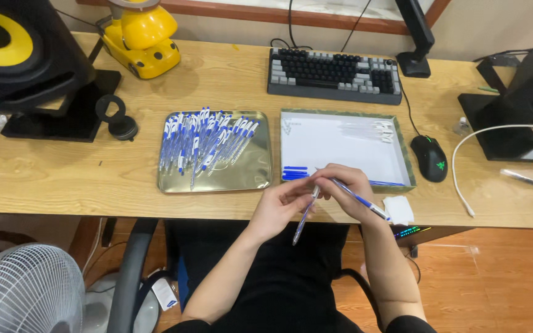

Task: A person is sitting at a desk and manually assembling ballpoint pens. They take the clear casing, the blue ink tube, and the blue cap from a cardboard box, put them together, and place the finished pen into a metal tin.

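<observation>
Both hands meet just off the desk's front edge, above the lap: the left hand (279, 206) has its fingers curled and pinching a clear pen barrel (303, 219) that hangs down toward 7 o'clock, while the right hand (347, 191) pinches a blue refill (359, 200), a thin rod running out toward 4 o'clock past the wrist. The two pieces nearly touch at the fingertips, though whether they are joined I cannot tell. Just at 12 o'clock of the hands sits a shallow white box (340, 145) with a green rim, a few loose blue caps (295, 172) lying in its near left corner and some clear parts at its far right. At 9 o'clock of the box, a metal tray (242, 172) carries a heap of blue-and-white pens (205, 139) fanned across its far half. A small white pad (399, 209) lies at 3 o'clock of the right hand. Further out at 12 o'clock there's a dark keyboard (334, 74), with a black mouse (430, 157) at 3 o'clock of the box and a white cable (464, 166) beyond it
</observation>
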